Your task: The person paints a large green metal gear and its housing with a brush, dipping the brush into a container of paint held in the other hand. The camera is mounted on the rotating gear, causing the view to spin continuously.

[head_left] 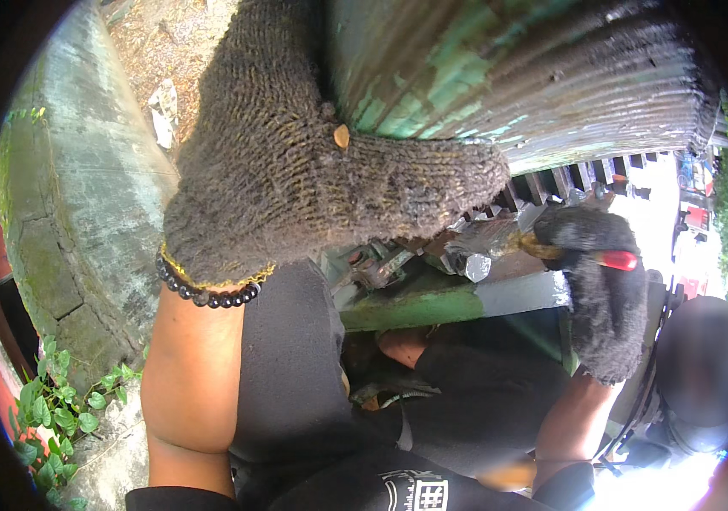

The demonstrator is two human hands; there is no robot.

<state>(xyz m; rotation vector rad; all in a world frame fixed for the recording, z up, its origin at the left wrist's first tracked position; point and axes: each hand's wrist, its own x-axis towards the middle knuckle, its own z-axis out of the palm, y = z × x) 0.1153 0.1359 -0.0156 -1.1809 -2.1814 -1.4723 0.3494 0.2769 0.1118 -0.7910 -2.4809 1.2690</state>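
My left hand, in a thick dark knitted glove, looms large at the upper middle. Its thumb is stretched to the right along the lower edge of a ribbed metal body with worn green paint; the fingers reach up toward the top edge, flat and apart from the thumb. On the right, my gloved right hand is closed round a paintbrush with a red handle end. Its bristles are hard to make out near a hexagonal bolt-like end. Below lies a metal bar, green to the left and grey to the right.
A curved, cracked concrete wall rises at the left, with a leafy vine at its foot. A row of dark metal teeth runs under the ribbed body. At the lower right is another person, the head blurred.
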